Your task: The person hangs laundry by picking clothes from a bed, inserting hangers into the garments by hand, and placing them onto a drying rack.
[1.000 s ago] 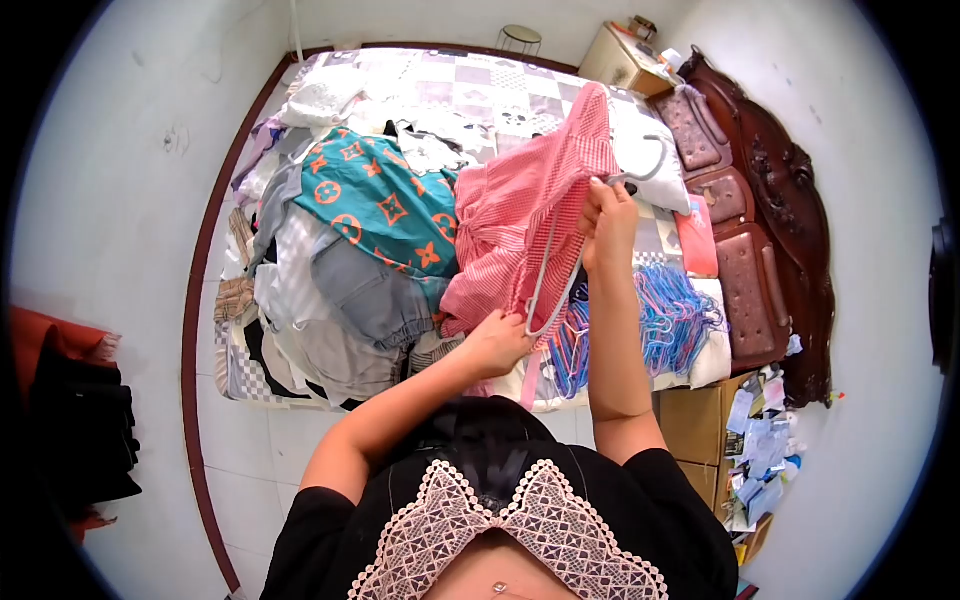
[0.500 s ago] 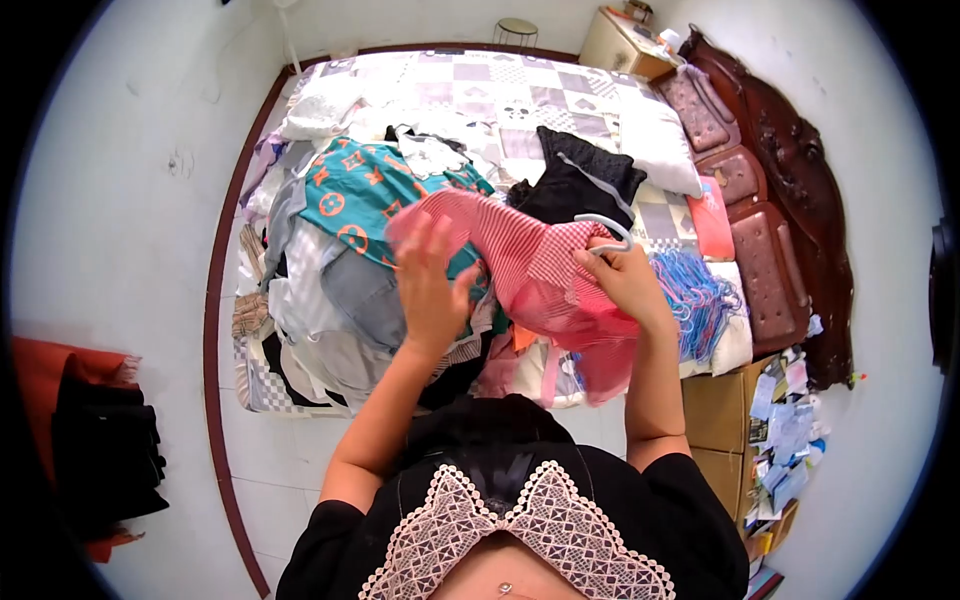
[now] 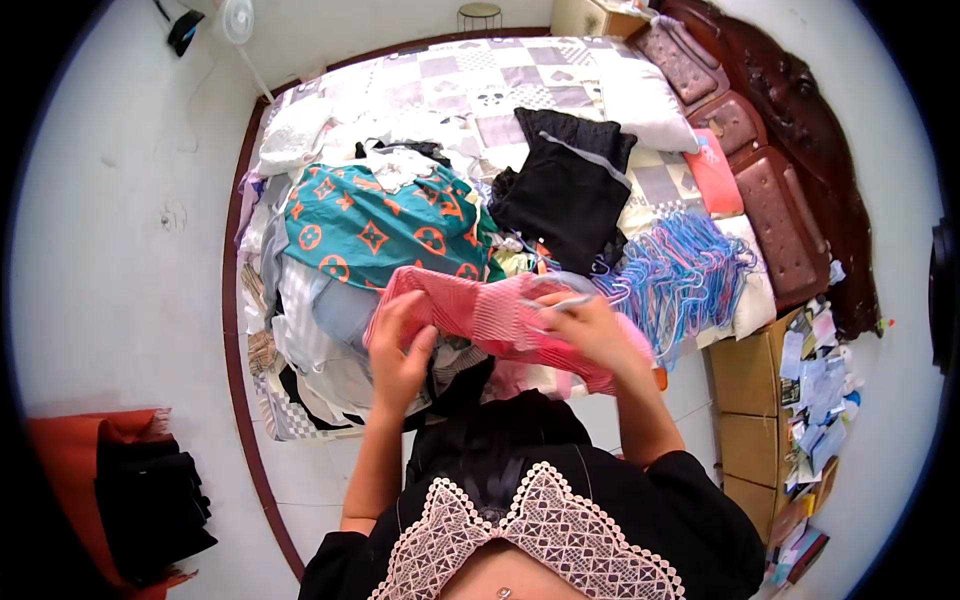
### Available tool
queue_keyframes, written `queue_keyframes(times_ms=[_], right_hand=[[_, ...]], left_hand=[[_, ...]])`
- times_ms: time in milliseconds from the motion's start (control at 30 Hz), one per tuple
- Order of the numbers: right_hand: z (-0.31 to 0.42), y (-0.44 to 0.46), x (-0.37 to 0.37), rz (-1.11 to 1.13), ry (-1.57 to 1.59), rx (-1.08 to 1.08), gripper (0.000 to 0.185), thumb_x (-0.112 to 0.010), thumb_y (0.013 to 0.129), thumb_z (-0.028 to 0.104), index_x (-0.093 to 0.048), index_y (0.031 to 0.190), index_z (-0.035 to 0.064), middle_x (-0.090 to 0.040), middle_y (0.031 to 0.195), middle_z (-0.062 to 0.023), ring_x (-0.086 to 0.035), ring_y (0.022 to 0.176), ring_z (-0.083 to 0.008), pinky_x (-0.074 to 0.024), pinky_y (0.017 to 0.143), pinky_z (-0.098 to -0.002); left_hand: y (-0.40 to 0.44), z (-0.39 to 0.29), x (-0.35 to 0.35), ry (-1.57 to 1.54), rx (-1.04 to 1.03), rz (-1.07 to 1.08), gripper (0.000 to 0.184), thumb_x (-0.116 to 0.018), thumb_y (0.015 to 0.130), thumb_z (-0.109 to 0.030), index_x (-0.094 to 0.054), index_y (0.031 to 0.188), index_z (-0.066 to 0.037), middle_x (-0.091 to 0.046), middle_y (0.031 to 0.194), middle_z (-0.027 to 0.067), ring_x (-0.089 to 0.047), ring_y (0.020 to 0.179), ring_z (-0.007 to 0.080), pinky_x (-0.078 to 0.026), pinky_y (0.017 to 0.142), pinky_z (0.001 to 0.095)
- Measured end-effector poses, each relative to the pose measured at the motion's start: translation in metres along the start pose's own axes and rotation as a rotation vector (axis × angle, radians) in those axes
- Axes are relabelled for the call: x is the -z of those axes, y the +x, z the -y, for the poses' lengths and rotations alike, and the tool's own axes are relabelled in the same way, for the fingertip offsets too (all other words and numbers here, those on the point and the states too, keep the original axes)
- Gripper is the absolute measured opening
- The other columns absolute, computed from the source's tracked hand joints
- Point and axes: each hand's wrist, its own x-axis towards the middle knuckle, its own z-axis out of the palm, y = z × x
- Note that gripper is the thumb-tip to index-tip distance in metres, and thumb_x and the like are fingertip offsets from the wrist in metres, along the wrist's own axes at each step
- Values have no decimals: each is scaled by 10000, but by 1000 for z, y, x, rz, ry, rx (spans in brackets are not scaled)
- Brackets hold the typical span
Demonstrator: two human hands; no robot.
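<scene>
The pink cloth [image 3: 450, 305] is now held lower and closer to the body than a moment ago, so more of the black clothes [image 3: 570, 200] can be seen. It is kept over the near edge of the bed [image 3: 450, 65]. The pale hanger [image 3: 570, 302] is held in the right hand's [image 3: 588, 328] grip; whether the left hand [image 3: 398, 358] is closed on the cloth cannot be told. Bright hangers [image 3: 680, 270] are heaped on the bed. A stool [image 3: 480, 12] is set by the wall.
</scene>
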Motion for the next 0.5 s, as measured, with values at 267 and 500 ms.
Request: queue_keyframes(times_ms=[267,500], right_hand=[[-49,8,-51,503,-239,149,355,-596,808,172,-538,1140,59,-590,949,-153,-560,914,-332,-449,785,-383],[-200,106,16,60,-262,114,188,-585,793,177,-658,884,29,-610,858,-132,-584,857,-290,-467,767,-372]], left_hand=[[-25,7,-65,-673,550,103,81,-513,894,-96,-493,863,-25,-574,753,40,-509,642,70,-420,610,202],[-26,-22,-83,-663,501,-12,116,-477,890,-84,-434,788,-49,-413,629,5,-458,624,115,-436,796,331]])
